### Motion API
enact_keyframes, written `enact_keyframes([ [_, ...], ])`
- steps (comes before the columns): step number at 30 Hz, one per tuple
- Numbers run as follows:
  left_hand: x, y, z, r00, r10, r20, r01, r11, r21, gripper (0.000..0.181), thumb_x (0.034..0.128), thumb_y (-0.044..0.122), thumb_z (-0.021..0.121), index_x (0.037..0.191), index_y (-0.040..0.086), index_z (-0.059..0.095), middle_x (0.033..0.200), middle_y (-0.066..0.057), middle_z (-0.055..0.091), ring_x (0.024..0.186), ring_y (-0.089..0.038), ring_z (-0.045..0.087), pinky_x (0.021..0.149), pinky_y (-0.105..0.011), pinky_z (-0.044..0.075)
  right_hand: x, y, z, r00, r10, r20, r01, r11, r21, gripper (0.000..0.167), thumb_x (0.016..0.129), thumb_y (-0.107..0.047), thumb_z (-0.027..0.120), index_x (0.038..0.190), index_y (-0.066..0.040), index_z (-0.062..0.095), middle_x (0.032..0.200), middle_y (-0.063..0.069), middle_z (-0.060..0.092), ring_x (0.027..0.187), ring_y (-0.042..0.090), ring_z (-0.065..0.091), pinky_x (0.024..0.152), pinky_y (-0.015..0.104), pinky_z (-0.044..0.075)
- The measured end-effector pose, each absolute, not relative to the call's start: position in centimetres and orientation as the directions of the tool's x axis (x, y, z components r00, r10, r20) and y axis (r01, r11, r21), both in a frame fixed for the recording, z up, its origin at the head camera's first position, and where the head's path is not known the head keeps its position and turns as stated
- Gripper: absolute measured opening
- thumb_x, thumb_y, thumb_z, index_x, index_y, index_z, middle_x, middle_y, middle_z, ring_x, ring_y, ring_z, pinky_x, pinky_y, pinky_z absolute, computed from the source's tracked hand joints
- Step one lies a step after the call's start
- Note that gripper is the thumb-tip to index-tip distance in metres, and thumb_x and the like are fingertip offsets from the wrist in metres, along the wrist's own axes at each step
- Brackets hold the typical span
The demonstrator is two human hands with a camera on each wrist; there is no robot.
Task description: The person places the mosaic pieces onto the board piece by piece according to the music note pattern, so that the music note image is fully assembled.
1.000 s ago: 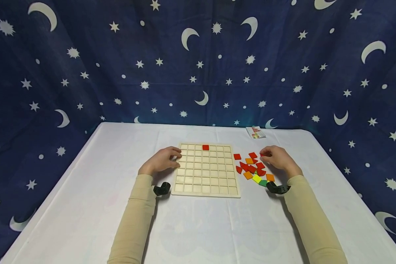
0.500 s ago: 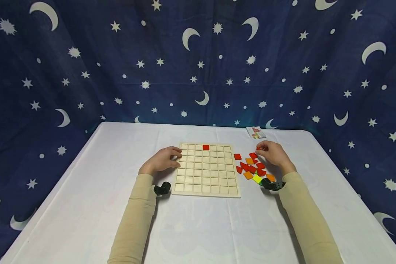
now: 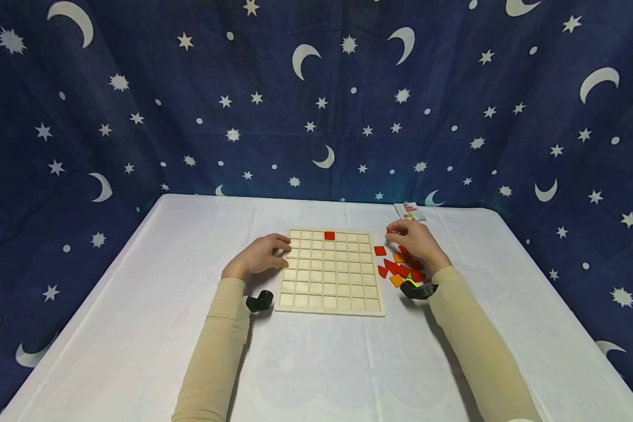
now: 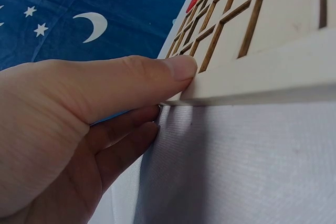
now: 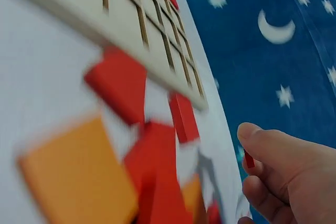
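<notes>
A pale wooden board (image 3: 324, 269) with a grid of square recesses lies flat on the table. One red square tile (image 3: 329, 235) sits in its far row. My left hand (image 3: 261, 256) rests at the board's left edge. In the left wrist view the thumb (image 4: 157, 74) lies on the rim, with the other fingers beside the edge. Just past the board's far right corner, my right hand (image 3: 419, 240) pinches a small red tile (image 5: 249, 159) between thumb and fingers, raised above the table. Most of that tile is hidden by the fingers.
Loose red tiles (image 3: 390, 266), orange tiles (image 3: 396, 281) and a partly hidden yellow one lie right of the board, under my right forearm. A printed card (image 3: 408, 211) is at the table's back. A dark curtain (image 3: 316, 105) with moons and stars hangs behind the white-covered table (image 3: 316, 363).
My right hand has lifted the red tile from the right side of the pile and carried it left and away from me, toward the board. My left hand has stayed put.
</notes>
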State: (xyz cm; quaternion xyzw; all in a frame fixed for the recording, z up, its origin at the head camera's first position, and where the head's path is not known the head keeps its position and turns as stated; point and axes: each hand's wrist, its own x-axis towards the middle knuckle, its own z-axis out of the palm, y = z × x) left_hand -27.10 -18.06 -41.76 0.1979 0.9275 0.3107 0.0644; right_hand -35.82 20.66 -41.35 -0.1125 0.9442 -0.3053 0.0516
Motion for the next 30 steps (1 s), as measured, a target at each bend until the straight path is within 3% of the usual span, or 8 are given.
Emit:
enact_keyframes([
  [5, -27.3, -17.9, -41.9, -0.910, 0.415, 0.002, 0.333, 0.728, 0.599, 0.040, 0.0867, 0.012, 0.074, 0.123, -0.003, 0.065, 0.140, -0.015, 0.052, 0.132, -0.034, 0.045, 0.110, -0.044, 0.038, -36.0, 17.2, -40.5, -0.921, -0.390, -0.026, -0.309, 0.769, -0.560, 0.033, 0.093, -0.022, 0.068, 0.120, -0.002, 0.067, 0.111, 0.015, 0.066, 0.098, 0.029, 0.058, 0.092, 0.046, 0.050],
  [12, -27.3, -17.6, -42.0, -0.905, 0.426, 0.009, 0.345, 0.720, 0.602, 0.040, 0.0865, 0.012, 0.074, 0.122, -0.002, 0.066, 0.140, -0.016, 0.052, 0.132, -0.035, 0.045, 0.110, -0.044, 0.038, -36.0, 13.7, -40.7, -0.867, -0.497, -0.027, -0.401, 0.730, -0.553, 0.030, 0.093, -0.019, 0.068, 0.117, -0.002, 0.068, 0.107, 0.012, 0.067, 0.095, 0.026, 0.060, 0.088, 0.042, 0.051],
  [23, -27.3, -17.7, -41.8, -0.910, 0.415, -0.001, 0.332, 0.730, 0.598, 0.040, 0.0859, 0.012, 0.075, 0.122, -0.003, 0.066, 0.140, -0.016, 0.052, 0.132, -0.035, 0.045, 0.110, -0.044, 0.037, -36.5, 11.7, -41.5, -0.841, -0.541, 0.004, -0.461, 0.712, -0.529, 0.028, 0.093, -0.021, 0.069, 0.116, -0.004, 0.070, 0.106, 0.009, 0.069, 0.095, 0.024, 0.061, 0.089, 0.042, 0.052],
  [30, -27.1, -18.0, -41.6, -0.910, 0.414, -0.001, 0.330, 0.728, 0.601, 0.040, 0.0859, 0.011, 0.074, 0.122, -0.004, 0.065, 0.140, -0.017, 0.052, 0.132, -0.035, 0.045, 0.110, -0.044, 0.038, -36.5, 11.2, -41.2, -0.835, -0.550, -0.001, -0.473, 0.720, -0.507, 0.023, 0.094, -0.014, 0.066, 0.114, -0.005, 0.071, 0.107, 0.009, 0.070, 0.096, 0.025, 0.061, 0.091, 0.042, 0.051],
])
